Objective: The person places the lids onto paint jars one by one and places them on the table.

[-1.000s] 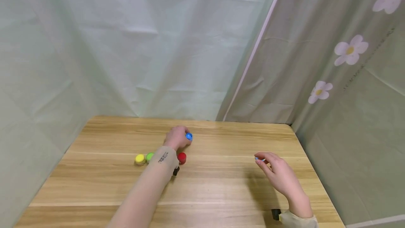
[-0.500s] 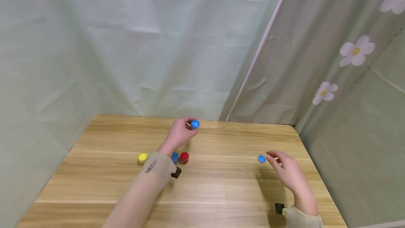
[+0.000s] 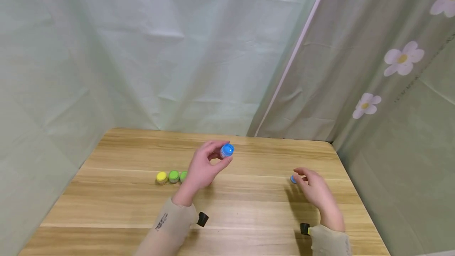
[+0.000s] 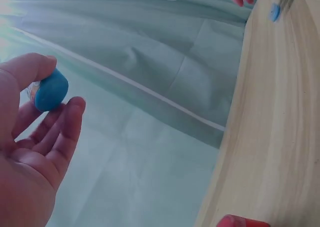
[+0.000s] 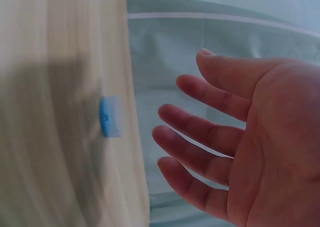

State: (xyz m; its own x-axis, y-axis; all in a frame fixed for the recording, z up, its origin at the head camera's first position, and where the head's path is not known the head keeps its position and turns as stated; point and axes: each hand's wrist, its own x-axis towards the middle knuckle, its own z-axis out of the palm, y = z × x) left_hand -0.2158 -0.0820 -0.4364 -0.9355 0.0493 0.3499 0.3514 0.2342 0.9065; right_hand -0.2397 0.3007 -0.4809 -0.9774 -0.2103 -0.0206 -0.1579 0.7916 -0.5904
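Note:
My left hand (image 3: 203, 168) holds a small jar with a blue lid (image 3: 228, 149) between thumb and fingertips, raised over the back middle of the table. In the left wrist view the jar's blue lid (image 4: 52, 91) faces away from the palm. Over at the right, my right hand (image 3: 314, 189) hovers beside a second blue-lidded jar (image 3: 293, 179) that stands on the table. The right wrist view shows the right hand's fingers (image 5: 200, 137) loosely bent with nothing in them, apart from that small clear jar with its blue lid (image 5: 105, 117).
On the wooden table (image 3: 249, 216), left of the middle, a row of small jars has a yellow lid (image 3: 161, 177) and green lids (image 3: 173, 176); my left hand hides the row's right end. A red lid (image 4: 242, 221) shows low in the left wrist view. Curtains (image 3: 199, 70) enclose the table.
My left hand has lifted the blue-lidded jar and carried it to the right and nearer. My right hand has let go of its blue-lidded jar, drawn back, then come closer to it again.

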